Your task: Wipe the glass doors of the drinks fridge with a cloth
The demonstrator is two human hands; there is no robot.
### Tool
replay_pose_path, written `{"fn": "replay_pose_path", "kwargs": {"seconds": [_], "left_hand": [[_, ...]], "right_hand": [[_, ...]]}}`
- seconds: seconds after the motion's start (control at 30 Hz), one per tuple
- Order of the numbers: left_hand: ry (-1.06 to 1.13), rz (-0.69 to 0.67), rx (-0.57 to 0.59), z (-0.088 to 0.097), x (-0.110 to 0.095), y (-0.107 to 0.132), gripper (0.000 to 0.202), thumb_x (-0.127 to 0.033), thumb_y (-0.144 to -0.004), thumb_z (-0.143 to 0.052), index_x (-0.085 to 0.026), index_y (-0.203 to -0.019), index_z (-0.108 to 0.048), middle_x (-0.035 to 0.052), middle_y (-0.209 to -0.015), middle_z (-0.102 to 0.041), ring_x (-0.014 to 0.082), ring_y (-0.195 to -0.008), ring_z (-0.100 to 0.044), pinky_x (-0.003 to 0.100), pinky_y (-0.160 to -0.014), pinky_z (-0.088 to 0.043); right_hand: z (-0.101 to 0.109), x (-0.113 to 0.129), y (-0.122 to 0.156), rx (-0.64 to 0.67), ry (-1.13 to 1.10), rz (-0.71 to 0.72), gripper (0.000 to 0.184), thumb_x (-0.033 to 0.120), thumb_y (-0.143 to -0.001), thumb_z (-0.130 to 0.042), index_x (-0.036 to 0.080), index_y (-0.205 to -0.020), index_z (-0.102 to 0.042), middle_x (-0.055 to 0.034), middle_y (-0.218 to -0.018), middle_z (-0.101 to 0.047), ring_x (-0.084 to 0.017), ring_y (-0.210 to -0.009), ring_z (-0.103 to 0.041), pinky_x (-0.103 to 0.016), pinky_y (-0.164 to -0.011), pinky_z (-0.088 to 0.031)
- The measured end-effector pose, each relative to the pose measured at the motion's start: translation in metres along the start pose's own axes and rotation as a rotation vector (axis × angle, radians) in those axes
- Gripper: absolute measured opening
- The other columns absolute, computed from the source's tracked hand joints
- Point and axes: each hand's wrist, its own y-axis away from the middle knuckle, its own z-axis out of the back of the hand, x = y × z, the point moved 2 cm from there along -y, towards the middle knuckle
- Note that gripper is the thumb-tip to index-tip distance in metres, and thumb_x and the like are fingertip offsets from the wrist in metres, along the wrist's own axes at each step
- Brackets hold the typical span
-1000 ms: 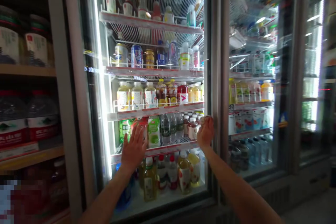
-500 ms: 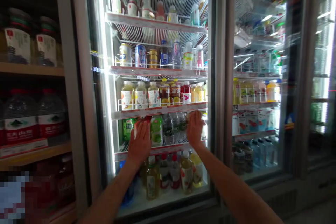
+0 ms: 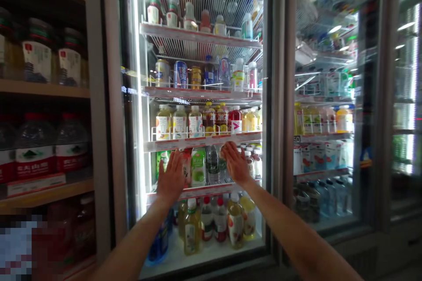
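Note:
A lit drinks fridge stands in front of me, its glass door (image 3: 204, 74) closed over several wire shelves of bottles and cans. My left hand (image 3: 172, 176) lies flat and open on the glass, fingers up, over a red-labelled bottle and a green-labelled bottle (image 3: 198, 167). My right hand (image 3: 234, 163) is also open and pressed flat on the glass, in front of a clear water bottle (image 3: 212, 164) and small white-capped bottles (image 3: 253, 163). Neither hand holds anything.
A second glass-door fridge (image 3: 325, 96) with drinks stands to the right, past a metal door frame (image 3: 278, 109). On the left, wooden shelves (image 3: 42, 92) carry large water bottles (image 3: 31, 145) and jars. The lowest fridge shelf holds yellow and red-capped bottles (image 3: 211, 224).
My right hand slid left along the glass, from the door's right edge to the middle, and opened flat. My left hand stayed on the glass. The view shifted slightly.

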Motion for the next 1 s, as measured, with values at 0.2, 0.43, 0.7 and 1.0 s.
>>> {"fn": "replay_pose_path", "kwargs": {"seconds": [0.2, 0.43, 0.7, 1.0], "left_hand": [[0.021, 0.033, 0.025, -0.001, 0.010, 0.002, 0.055, -0.013, -0.082, -0.032, -0.008, -0.136, -0.039, 0.0149, -0.148, -0.028, 0.0284, -0.137, -0.028, 0.056, -0.109, -0.021], [0.008, 0.003, 0.051, -0.004, 0.012, 0.003, 0.056, -0.012, -0.082, -0.031, -0.008, -0.137, -0.038, 0.0130, -0.148, -0.028, 0.0268, -0.138, -0.026, 0.056, -0.110, -0.018], [-0.006, -0.027, 0.036, 0.004, 0.021, 0.003, 0.058, -0.012, -0.080, -0.034, -0.010, -0.137, -0.037, 0.0131, -0.148, -0.029, 0.0266, -0.137, -0.027, 0.054, -0.110, -0.021], [-0.081, 0.035, 0.093, 0.014, 0.060, 0.022, 0.054, -0.012, -0.081, -0.032, -0.005, -0.134, -0.042, 0.0157, -0.146, -0.032, 0.0280, -0.135, -0.032, 0.055, -0.106, -0.028]], "right_hand": [[0.005, -0.021, -0.003, -0.180, 0.064, -0.454, 0.052, 0.018, -0.090, -0.028, 0.011, -0.141, -0.033, -0.0180, -0.145, -0.035, -0.026, -0.140, -0.020, -0.053, -0.106, -0.024], [0.000, 0.023, -0.016, -0.048, 0.002, -0.083, 0.051, 0.014, -0.087, -0.034, 0.017, -0.138, -0.038, -0.0106, -0.146, -0.037, -0.020, -0.141, -0.019, -0.048, -0.111, -0.016], [-0.014, 0.073, -0.017, 0.011, -0.042, 0.254, 0.052, 0.015, -0.085, -0.043, 0.023, -0.136, -0.041, -0.0053, -0.145, -0.040, -0.018, -0.140, -0.020, -0.044, -0.113, -0.013], [-0.024, 0.113, -0.030, 0.032, -0.100, 0.368, 0.049, 0.018, -0.088, -0.043, 0.021, -0.136, -0.040, -0.0069, -0.146, -0.038, -0.022, -0.140, -0.021, -0.049, -0.113, -0.013]]}}
